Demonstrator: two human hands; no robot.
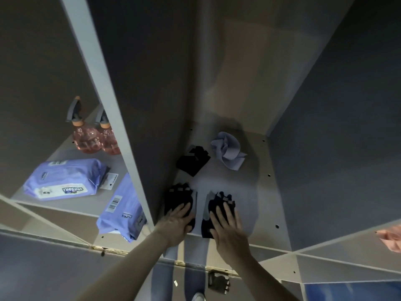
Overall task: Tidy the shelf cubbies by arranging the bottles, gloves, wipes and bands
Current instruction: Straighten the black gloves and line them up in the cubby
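A: What sits in the left cubby?
B: Two pink spray bottles (86,135) at ten o'clock, two wipes packs (63,179) nearer.
A: And past the divider (121,118)?
B: Left hand (176,222) lies flat, fingers straight, on one black glove (179,197); right hand (227,227) likewise on another (218,205). A third glove (193,160) and lilac band (227,152) lie at twelve.

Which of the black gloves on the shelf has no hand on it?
The back glove, beside the lilac band. The left hand and right hand each press flat on a front glove.
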